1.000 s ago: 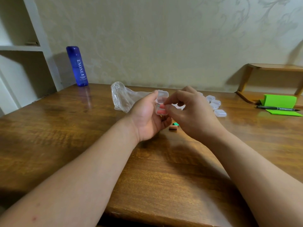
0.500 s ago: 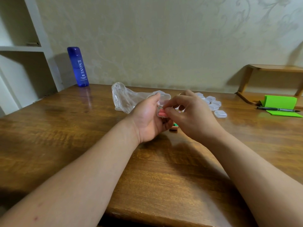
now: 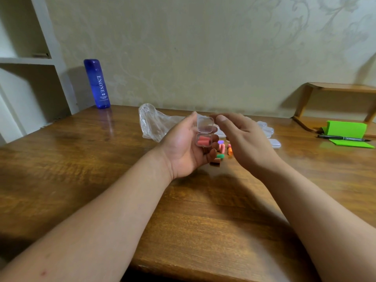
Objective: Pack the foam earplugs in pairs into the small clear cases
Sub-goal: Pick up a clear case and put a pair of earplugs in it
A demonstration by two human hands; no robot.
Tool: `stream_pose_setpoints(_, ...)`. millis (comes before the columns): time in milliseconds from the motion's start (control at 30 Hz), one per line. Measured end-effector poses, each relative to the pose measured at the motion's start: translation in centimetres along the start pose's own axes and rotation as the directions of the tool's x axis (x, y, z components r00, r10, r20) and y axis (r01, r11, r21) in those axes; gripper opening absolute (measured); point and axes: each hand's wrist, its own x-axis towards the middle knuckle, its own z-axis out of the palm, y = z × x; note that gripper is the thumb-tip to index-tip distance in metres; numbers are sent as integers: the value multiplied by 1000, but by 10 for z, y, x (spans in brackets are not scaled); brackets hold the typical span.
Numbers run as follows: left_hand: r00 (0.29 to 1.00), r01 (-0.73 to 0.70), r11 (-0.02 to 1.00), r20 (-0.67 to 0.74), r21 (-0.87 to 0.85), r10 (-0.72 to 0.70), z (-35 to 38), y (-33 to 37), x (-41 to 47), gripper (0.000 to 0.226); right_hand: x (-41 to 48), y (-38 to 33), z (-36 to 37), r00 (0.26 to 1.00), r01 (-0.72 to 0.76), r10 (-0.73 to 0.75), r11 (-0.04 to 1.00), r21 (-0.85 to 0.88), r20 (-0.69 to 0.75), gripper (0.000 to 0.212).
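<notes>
The left hand (image 3: pixel 183 147) cradles a small clear case (image 3: pixel 204 139) in curled fingers, above the table (image 3: pixel 183 220) and tipped toward the person, with its hinged lid (image 3: pixel 205 124) standing open. Two red earplugs (image 3: pixel 203 141) lie side by side in the base. The right hand (image 3: pixel 244 139) hovers just beside the case, fingers loose and holding nothing. This pair looks packed, so the job now, I'd say, is shutting the lid. It would go best if the case stayed level in the palm and both plugs were checked to sit below the rim, so no foam gets nipped in the seam. The lid can then be folded over with a thumb or the free fingers and pressed near the front edge until it catches. Half a second ago the right hand was pinched tight at the case, working a red plug in — now it has drawn back and relaxed. That uncovers the loose earplugs (image 3: pixel 220 148) on the wood just under the hands, with more empty cases (image 3: pixel 274 143) beyond.
</notes>
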Motion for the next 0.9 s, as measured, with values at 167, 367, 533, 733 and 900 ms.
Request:
stream_pose_setpoints(167,1000,-3,996,17,-90,5,-4,6,-3,71,-4,-5,4,993,91,-85,992,-82,76,11)
stream_pose_setpoints(367,998,22,993,58,-117,-15,-1,7,-3,53,-7,-5,9,990,109,-88,976,-191,114,20)
stream_pose_setpoints(533,994,-41,999,102,-12,42,3,3,-7,25,-5,-2,1,995,89,-79,982,-165,68,33)
stream_pose_setpoints(733,993,-113,993,48,16,112,-1,2,-2,20,-1,7,1,995,65,-46,970,-234,85,59)
stream_pose_setpoints(900,987,-158,984,3,78,158,1,-1,-2,18,-1,10,5,994,93,-76,960,-265,74,53)
